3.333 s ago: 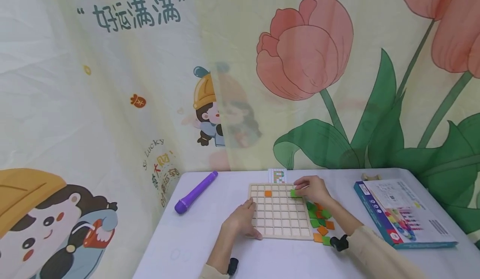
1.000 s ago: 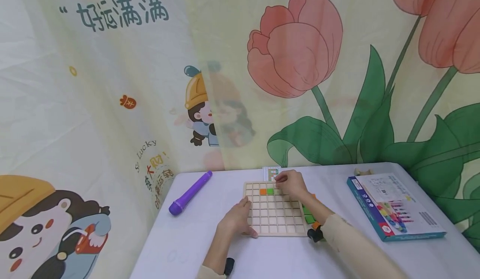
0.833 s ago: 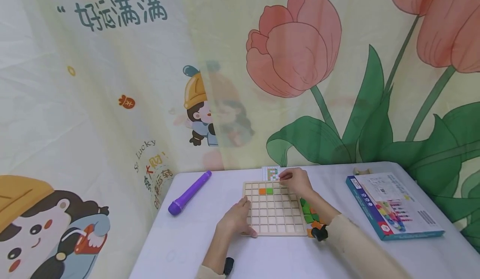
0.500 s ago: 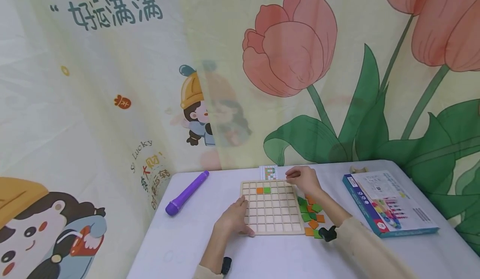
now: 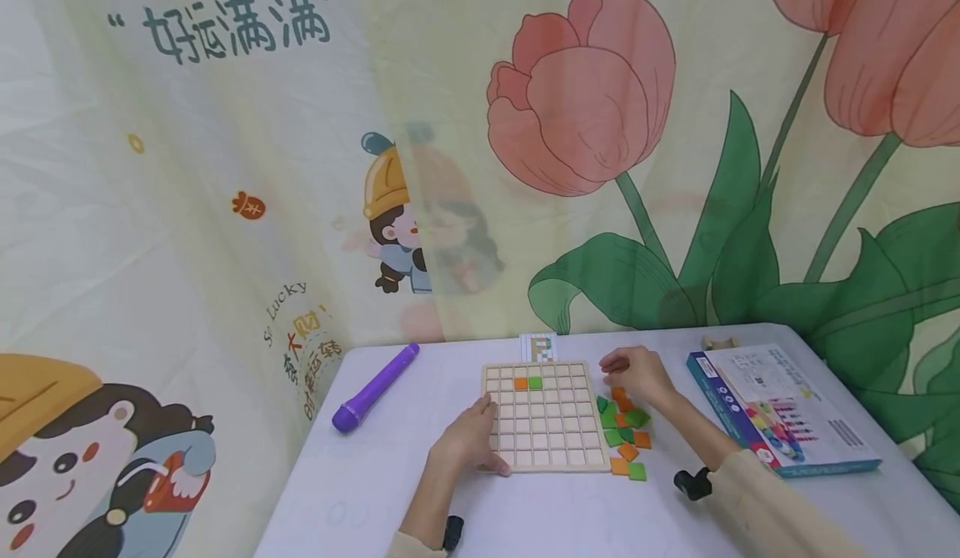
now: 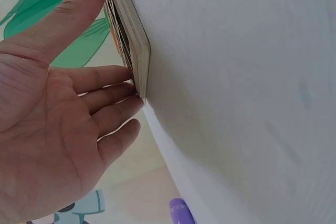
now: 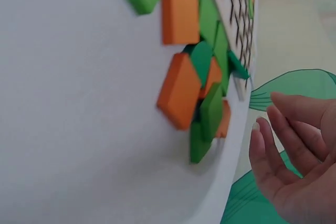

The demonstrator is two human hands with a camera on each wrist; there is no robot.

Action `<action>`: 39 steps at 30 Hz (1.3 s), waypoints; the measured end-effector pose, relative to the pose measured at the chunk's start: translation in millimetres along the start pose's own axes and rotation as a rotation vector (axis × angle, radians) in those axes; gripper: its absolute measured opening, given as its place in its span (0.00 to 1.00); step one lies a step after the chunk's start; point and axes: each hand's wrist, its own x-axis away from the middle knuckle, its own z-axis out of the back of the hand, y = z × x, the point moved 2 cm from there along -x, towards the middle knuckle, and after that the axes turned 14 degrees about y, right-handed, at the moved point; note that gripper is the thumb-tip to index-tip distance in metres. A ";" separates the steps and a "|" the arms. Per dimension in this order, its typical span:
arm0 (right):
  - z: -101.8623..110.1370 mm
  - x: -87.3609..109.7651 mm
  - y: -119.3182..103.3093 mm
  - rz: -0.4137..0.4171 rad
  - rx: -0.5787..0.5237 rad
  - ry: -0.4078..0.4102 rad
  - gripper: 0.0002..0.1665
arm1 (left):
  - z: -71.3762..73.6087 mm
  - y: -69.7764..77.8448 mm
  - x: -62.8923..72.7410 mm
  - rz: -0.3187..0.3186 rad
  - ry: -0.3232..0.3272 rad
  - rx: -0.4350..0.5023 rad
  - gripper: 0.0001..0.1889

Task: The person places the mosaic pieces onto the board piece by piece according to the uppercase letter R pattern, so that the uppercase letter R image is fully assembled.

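A wooden grid board (image 5: 551, 426) lies on the white table with an orange tile (image 5: 521, 384) and a green tile (image 5: 535, 383) side by side in its second row from the back. My left hand (image 5: 468, 439) rests at the board's left side, thumb by the near corner; in the left wrist view its extended fingers (image 6: 113, 98) touch the board's edge. Beyond the board's right side my right hand (image 5: 639, 374) hovers with loosely bent fingers (image 7: 294, 129) and nothing between them. Just below it lies a pile of loose orange and green tiles (image 7: 181, 93), some overlapping.
A small card with a coloured grid pattern (image 5: 540, 347) lies behind the board. To the left is a purple toy microphone (image 5: 375, 389). A flat printed box (image 5: 817, 424) lies at the right, with a small wooden piece (image 5: 718, 343) behind it. A printed curtain hangs behind the table.
The green tile, earlier under my right hand at the board's upper right, now sits beside the orange one. My right hand has moved right, off the board. My left hand stays at the board.
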 end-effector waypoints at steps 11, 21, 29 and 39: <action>7.7 8.2 24.7 -0.003 0.113 -0.103 0.14 | -1.1 -0.1 1.5 -0.008 0.005 -0.011 0.61; 10.9 12.4 23.2 -0.016 0.088 -0.090 0.14 | 4.0 3.2 2.4 -0.012 0.010 -0.012 0.61; 11.5 13.0 22.6 -0.005 0.049 -0.064 0.14 | 4.9 3.5 2.9 -0.006 0.004 -0.014 0.61; 10.7 11.2 22.8 0.012 -0.030 -0.009 0.13 | 4.5 2.5 2.6 0.002 0.006 -0.013 0.62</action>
